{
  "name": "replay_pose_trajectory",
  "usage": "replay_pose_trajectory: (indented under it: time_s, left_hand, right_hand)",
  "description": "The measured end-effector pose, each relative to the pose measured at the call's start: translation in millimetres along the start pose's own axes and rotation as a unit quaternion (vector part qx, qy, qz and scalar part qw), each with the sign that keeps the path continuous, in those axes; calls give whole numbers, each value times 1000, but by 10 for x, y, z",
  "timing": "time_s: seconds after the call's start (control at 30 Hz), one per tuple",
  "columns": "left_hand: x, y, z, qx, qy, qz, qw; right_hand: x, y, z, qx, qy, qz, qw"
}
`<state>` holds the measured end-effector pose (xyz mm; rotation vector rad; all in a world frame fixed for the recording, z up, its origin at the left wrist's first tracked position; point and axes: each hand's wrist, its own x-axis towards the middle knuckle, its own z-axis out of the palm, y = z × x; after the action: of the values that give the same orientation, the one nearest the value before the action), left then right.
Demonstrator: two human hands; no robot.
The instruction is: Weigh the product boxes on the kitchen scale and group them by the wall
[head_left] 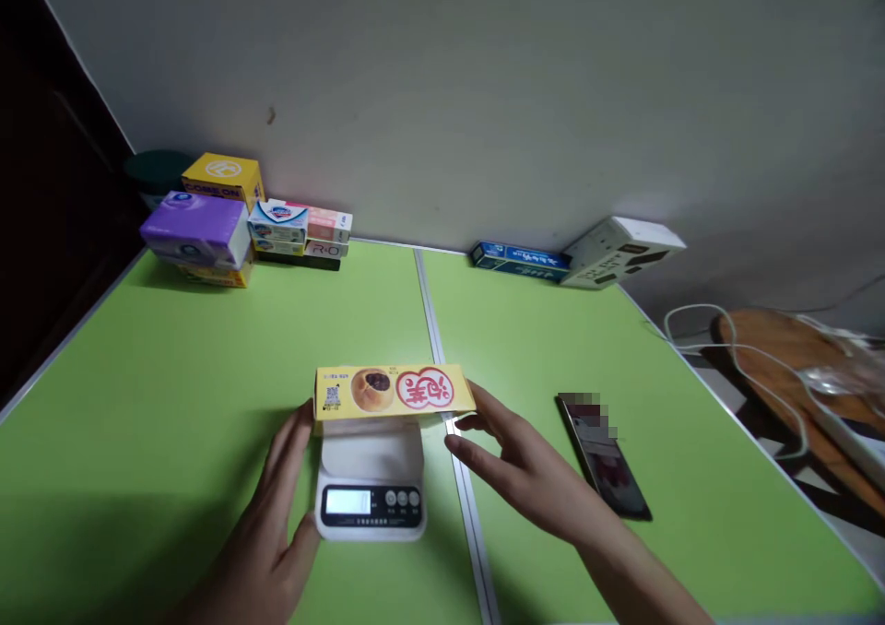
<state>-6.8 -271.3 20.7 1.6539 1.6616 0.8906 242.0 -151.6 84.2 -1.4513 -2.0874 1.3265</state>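
Note:
A long yellow pastry box, printed with a round filled bun and red lettering, lies crosswise over the back of a white digital kitchen scale. Its right end reaches past the scale's side. Whether it rests fully on the platform I cannot tell. My left hand presses its fingertips to the box's left end, the thumb low beside the scale. At the opposite end, my right hand has its fingers against the box, with the thumb apart below. The box is held between both hands. The scale's display is lit, its digits unreadable.
A dark smartphone lies right of my right hand on the green table. Along the wall stand a purple tissue pack, a yellow box, small stacked cartons, a blue carton and a white box.

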Motion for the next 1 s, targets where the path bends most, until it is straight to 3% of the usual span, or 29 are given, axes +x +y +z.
replay_pose_trajectory:
  time_s: [0.13, 0.43, 0.67, 0.8, 1.0]
  left_hand:
    - [69, 33, -12, 47, 34, 6, 998]
    - [189, 4, -457, 87, 85, -31, 992]
    - [305, 142, -423, 93, 39, -48, 994]
    - [455, 117, -383, 73, -5, -72, 995]
    - [660, 139, -337, 2, -14, -79, 997]
  right_hand:
    - [-62, 193, -26, 26, 16, -11, 999]
    - [-269, 467, -249, 75, 63, -5, 995]
    - [-208, 401, -171, 98, 53, -32, 993]
    - [-80, 371, -89, 113, 35, -62, 991]
    - [77, 283, 56, 119, 36, -102, 987]
